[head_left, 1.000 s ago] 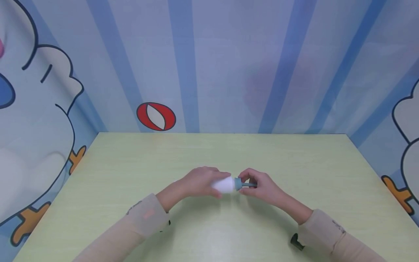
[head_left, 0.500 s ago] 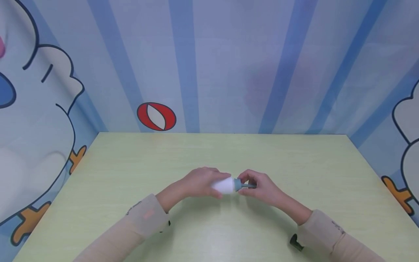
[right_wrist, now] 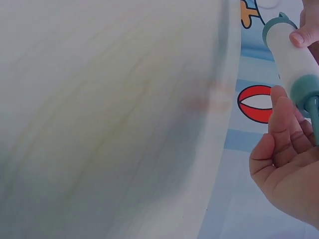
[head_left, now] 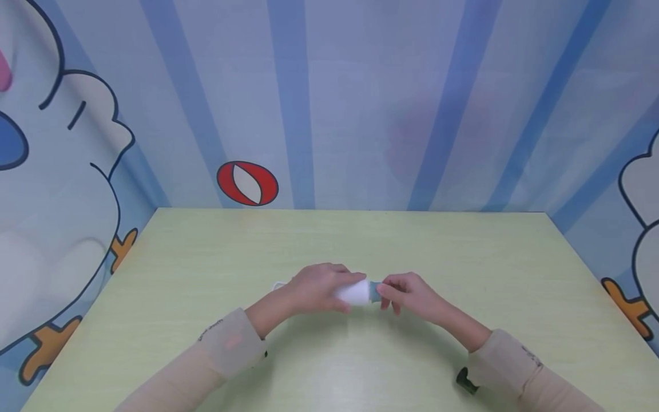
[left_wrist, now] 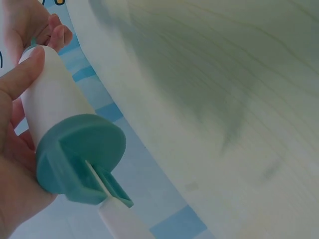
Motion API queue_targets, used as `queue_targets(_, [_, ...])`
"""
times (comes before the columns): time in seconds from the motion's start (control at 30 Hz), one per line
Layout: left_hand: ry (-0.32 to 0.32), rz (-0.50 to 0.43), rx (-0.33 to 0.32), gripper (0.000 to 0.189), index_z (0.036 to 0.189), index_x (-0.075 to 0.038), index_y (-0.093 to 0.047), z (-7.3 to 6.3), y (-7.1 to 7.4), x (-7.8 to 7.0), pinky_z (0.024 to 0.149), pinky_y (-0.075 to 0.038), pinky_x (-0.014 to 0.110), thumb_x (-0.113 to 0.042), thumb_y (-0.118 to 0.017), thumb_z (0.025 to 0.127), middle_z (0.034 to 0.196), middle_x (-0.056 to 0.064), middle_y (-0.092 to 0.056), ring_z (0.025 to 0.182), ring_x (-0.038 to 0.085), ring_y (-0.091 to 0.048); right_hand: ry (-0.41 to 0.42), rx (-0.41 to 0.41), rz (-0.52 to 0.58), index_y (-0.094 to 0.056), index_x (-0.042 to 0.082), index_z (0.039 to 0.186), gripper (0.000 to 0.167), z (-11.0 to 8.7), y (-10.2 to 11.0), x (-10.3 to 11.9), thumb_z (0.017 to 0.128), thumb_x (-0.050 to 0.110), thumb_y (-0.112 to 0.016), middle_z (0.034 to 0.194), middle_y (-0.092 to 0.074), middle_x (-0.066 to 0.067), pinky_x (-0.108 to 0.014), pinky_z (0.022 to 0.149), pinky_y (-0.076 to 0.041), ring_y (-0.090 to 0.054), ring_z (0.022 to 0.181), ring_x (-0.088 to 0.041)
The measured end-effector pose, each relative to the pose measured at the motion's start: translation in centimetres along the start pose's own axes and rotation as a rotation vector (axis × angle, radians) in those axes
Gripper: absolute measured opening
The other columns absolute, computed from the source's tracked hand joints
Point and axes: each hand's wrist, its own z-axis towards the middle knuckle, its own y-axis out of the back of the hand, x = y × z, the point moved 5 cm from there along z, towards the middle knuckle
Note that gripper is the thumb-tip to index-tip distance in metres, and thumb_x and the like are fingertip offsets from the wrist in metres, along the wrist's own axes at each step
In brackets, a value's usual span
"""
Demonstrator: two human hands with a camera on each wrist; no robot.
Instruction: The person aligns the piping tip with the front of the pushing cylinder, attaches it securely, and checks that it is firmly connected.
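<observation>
A white cylinder with teal ends, which looks like a balloon pump (head_left: 355, 292), is held level above the table. My left hand (head_left: 319, 289) grips its white barrel, with the thumb lying along it in the left wrist view. On the near end in that view, a teal ribbed cap (left_wrist: 82, 154) has a white rod sticking out. At the other end, my right hand (head_left: 409, 294) pinches the teal nozzle end (head_left: 375, 292) with its fingertips. The right wrist view shows the thin nozzle tube (right_wrist: 313, 117) running past those fingers; the head view hides it behind the hand.
Both hands are above a pale green table (head_left: 231, 246). Behind it rises a blue striped backdrop (head_left: 355, 114) with cartoon figures and a red oval. A small black object (head_left: 467, 381) shows at the right cuff.
My right hand has turned over the nozzle end; its thumb now lies on the near side and the nozzle tube is covered. A white piece has appeared behind my left wrist.
</observation>
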Motion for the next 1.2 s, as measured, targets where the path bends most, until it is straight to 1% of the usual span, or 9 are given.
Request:
queue_targets(0.2, [-0.02,0.001,-0.023,0.058,0.128,-0.022,-0.048,-0.02,0.12,-0.23,0.076,-0.046,0.029,-0.034,-0.068,0.075,0.115,0.001,-0.058,0.098,0.015,-0.055,-0.037,0.013,-0.004,-0.062,-0.006,0.078,0.047,-0.03,0.09,0.05,0.096,0.029,-0.036,0.069,-0.063,-0.017,-0.028,0.051,-0.04,-0.051,0.05,-0.015])
queue_targets(0.3, [-0.021,-0.004,-0.028,0.059,0.128,-0.021,-0.047,-0.04,0.16,-0.24,0.076,-0.046,0.029,-0.035,-0.068,0.075,0.115,0.002,-0.058,0.098,0.016,-0.056,-0.061,0.0,0.015,-0.062,-0.006,0.084,0.049,0.0,0.2,-0.12,0.096,0.032,-0.032,0.071,-0.064,-0.016,-0.029,0.056,-0.043,-0.054,0.051,-0.016])
queue_targets(0.37, [-0.018,-0.007,-0.028,0.059,0.128,-0.02,-0.047,-0.02,0.17,-0.19,0.076,-0.046,0.029,-0.035,-0.068,0.075,0.115,0.002,-0.058,0.097,0.016,-0.056,-0.059,-0.009,0.045,-0.061,-0.005,0.094,0.046,-0.02,0.3,-0.16,0.096,0.031,-0.033,0.075,-0.064,-0.017,-0.031,0.059,-0.046,-0.056,0.053,-0.018])
queue_targets(0.47, [-0.014,-0.008,-0.033,0.059,0.128,-0.02,-0.048,-0.01,0.14,-0.07,0.074,-0.046,0.029,-0.036,-0.068,0.075,0.114,0.002,-0.058,0.096,0.016,-0.056,-0.052,-0.022,0.093,-0.052,-0.004,0.112,0.039,-0.12,0.43,-0.14,0.093,0.028,-0.044,0.088,-0.062,-0.018,-0.033,0.064,-0.049,-0.059,0.063,-0.022])
queue_targets(0.53, [-0.007,-0.008,-0.03,0.06,0.128,-0.02,-0.048,0.01,0.02,0.08,0.074,-0.046,0.028,-0.037,-0.068,0.075,0.114,0.002,-0.058,0.096,0.016,-0.056,-0.033,-0.027,0.107,-0.045,-0.002,0.12,0.042,-0.17,0.41,0.02,0.088,0.023,-0.054,0.098,-0.058,-0.019,-0.032,0.067,-0.05,-0.059,0.072,-0.022])
queue_targets(0.63, [0.002,-0.013,-0.025,0.061,0.129,-0.021,-0.047,0.03,-0.15,0.22,0.074,-0.046,0.027,-0.038,-0.068,0.075,0.114,0.002,-0.058,0.096,0.015,-0.055,0.003,-0.048,0.094,-0.044,0.001,0.12,0.047,-0.18,0.34,0.28,0.08,0.016,-0.064,0.106,-0.054,-0.017,-0.028,0.068,-0.05,-0.056,0.082,-0.02])
queue_targets(0.87, [0.006,-0.031,-0.029,0.061,0.13,-0.021,-0.046,-0.02,-0.1,0.19,0.073,-0.045,0.027,-0.036,-0.068,0.075,0.114,0.002,-0.058,0.094,0.015,-0.055,0.051,-0.126,0.046,-0.052,0.003,0.103,0.03,-0.12,0.31,0.73,0.077,0.009,-0.066,0.092,-0.055,-0.012,-0.024,0.065,-0.048,-0.053,0.078,-0.017])
queue_targets(1.03, [0.001,-0.018,-0.033,0.06,0.129,-0.021,-0.046,-0.08,-0.1,0.24,0.072,-0.045,0.026,-0.037,-0.067,0.075,0.114,0.001,-0.058,0.094,0.014,-0.055,0.049,-0.134,0.064,-0.05,-0.001,0.108,0.032,0.0,0.36,0.69,0.081,0.012,-0.062,0.089,-0.059,-0.016,-0.024,0.063,-0.046,-0.055,0.075,-0.016])
queue_targets(1.2, [-0.006,-0.018,-0.039,0.06,0.129,-0.022,-0.046,-0.16,-0.1,0.15,0.073,-0.045,0.027,-0.037,-0.067,0.075,0.115,0.001,-0.057,0.096,0.014,-0.055,0.008,-0.105,0.094,-0.046,0.001,0.116,0.035,0.04,0.47,0.5,0.087,0.02,-0.055,0.086,-0.064,-0.017,-0.032,0.07,-0.048,-0.061,0.077,-0.028])
